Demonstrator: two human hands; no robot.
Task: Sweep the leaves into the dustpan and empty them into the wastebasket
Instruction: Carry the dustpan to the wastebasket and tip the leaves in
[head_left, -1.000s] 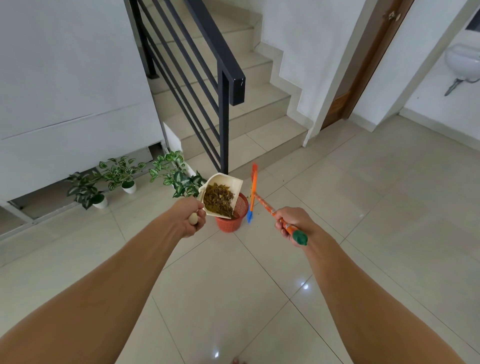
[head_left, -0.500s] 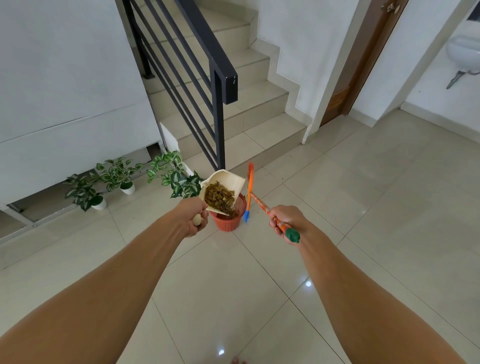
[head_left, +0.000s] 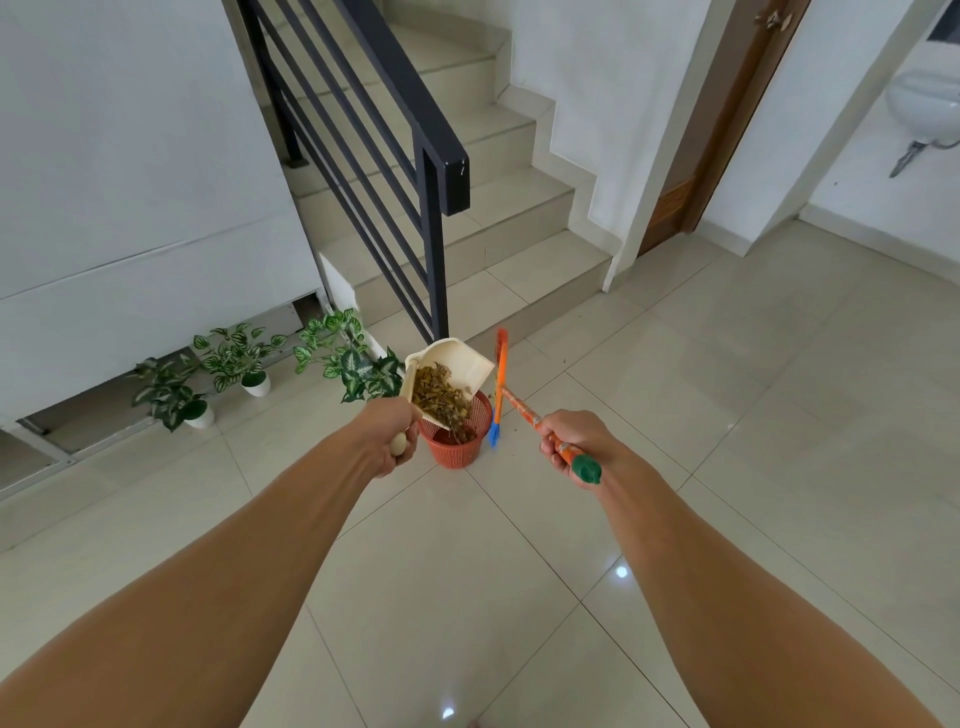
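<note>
My left hand (head_left: 390, 435) grips the handle of a cream dustpan (head_left: 457, 360), tilted with its open edge down over a small orange mesh wastebasket (head_left: 457, 451) on the tiled floor. Dry brown-green leaves (head_left: 439, 398) slide down the pan, and some hang over the basket's mouth. My right hand (head_left: 570, 435) holds the orange handle of a broom (head_left: 523, 410) with a green end cap; its orange and blue head stands upright just right of the basket.
Potted green plants (head_left: 235, 358) line the wall at left, one directly behind the basket. A black stair railing (head_left: 435, 218) and steps rise behind. A few leaf bits (head_left: 563, 359) lie on the tiles to the right. A wooden door (head_left: 722, 114) is at back right.
The dustpan has tipped further over the basket and the leaves have slid lower toward its open edge, some spilling in. The broom has barely moved.
</note>
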